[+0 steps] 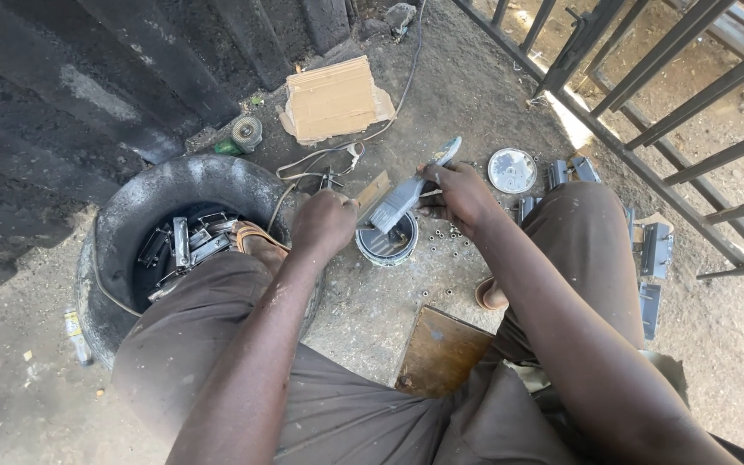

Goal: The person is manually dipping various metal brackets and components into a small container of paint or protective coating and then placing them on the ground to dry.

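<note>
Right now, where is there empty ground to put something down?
Bare ground lies between the tin, the left knee and the brown board. More lies between the cardboard and the metal gate. It is crowded around the right hand, with small nuts, a round lid and grey metal pieces. The tyre is full.

outdoor metal workshop: tyre [131,215] of metal parts [187,241] (dirt floor [372,301]).
</note>
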